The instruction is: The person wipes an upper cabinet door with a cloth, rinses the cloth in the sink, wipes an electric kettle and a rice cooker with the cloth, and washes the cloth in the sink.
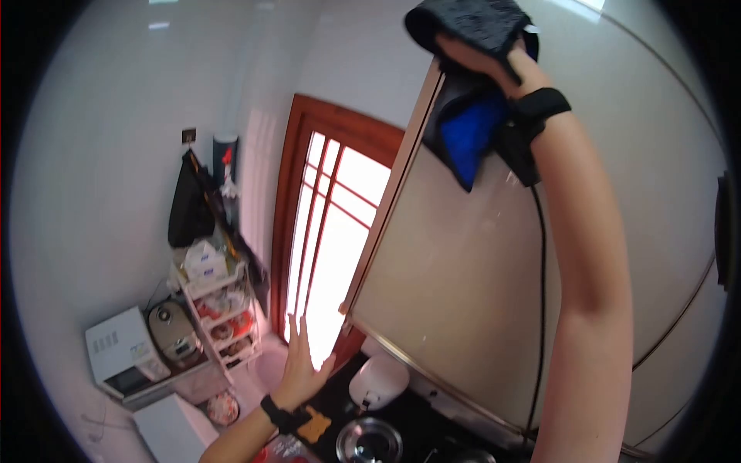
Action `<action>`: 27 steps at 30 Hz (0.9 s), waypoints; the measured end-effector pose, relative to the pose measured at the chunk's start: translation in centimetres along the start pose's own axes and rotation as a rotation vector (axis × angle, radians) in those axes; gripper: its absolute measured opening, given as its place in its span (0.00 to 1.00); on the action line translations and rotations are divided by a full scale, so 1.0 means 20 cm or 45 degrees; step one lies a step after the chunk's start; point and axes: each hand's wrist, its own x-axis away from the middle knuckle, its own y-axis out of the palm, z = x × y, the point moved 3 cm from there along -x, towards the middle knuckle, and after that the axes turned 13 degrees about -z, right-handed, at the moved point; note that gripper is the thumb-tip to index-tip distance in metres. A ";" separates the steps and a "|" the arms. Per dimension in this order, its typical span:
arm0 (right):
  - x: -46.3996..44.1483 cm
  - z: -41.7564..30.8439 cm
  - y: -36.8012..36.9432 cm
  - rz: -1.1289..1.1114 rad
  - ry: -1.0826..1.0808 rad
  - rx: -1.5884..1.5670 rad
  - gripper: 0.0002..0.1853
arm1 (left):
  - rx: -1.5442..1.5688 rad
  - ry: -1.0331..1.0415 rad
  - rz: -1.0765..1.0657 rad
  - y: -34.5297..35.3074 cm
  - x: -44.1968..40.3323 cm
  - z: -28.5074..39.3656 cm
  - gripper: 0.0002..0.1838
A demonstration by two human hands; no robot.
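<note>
My right hand (526,71) is raised high at the upper edge of a beige cabinet (463,270), with its fingers wrapped in a dark grey cloth (475,21). A blue and black flap (472,135) hangs below that hand against the cabinet front; whether it belongs to the same cloth I cannot tell. My left hand (305,374) is held low, in front of the bright door, its fingers stretched out and nothing in it. Both wrists carry black bands. From the right one, a black cable (540,309) runs down along the cabinet.
Below lies a dark counter with a white rounded appliance (378,382) and a metal pan or bowl (369,444). A red-framed glazed door (285,231) stands behind. Farther left are a shelf rack (220,309), a rice cooker (174,333) and a microwave (123,351).
</note>
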 end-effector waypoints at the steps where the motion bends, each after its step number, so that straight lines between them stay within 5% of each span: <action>1: 0.06 -0.11 -0.01 -0.047 -0.107 0.059 0.08 | -0.012 -0.048 -0.009 0.01 0.00 -0.01 0.50; 3: 0.24 -0.32 0.52 0.793 -0.188 -0.157 0.10 | -0.003 -0.025 0.044 0.01 -0.02 0.00 0.49; 5: 0.44 -0.67 0.29 0.223 -0.136 -0.271 0.07 | -0.027 -0.028 0.070 0.00 0.00 0.01 0.48; 8: 0.80 -1.13 0.30 -0.160 -0.234 -0.454 0.05 | -0.050 -0.054 0.093 -0.05 0.04 0.02 0.47; 11: 1.20 -1.52 0.37 -0.269 -0.405 -0.610 0.05 | -0.050 -0.075 0.091 -0.08 0.10 -0.01 0.47; 15: 1.47 -1.59 0.37 -0.144 -0.587 -0.480 0.09 | -0.195 -0.109 0.089 -0.12 0.16 -0.05 0.47; 17: 1.40 -1.38 0.28 -0.306 -0.430 -0.814 0.10 | -0.161 -0.086 0.066 -0.15 0.17 -0.03 0.47; 20: 1.16 -0.82 0.04 0.043 -0.279 -0.079 0.09 | -0.160 -0.118 0.095 -0.17 0.15 -0.04 0.48; 22: 0.99 -0.39 -0.08 -0.197 -0.202 -0.281 0.08 | -0.191 -0.109 0.089 -0.17 0.14 -0.06 0.48; 27: 0.85 0.52 -0.25 -0.021 0.437 0.004 0.17 | -0.030 -0.085 0.107 -0.10 0.11 -0.04 0.47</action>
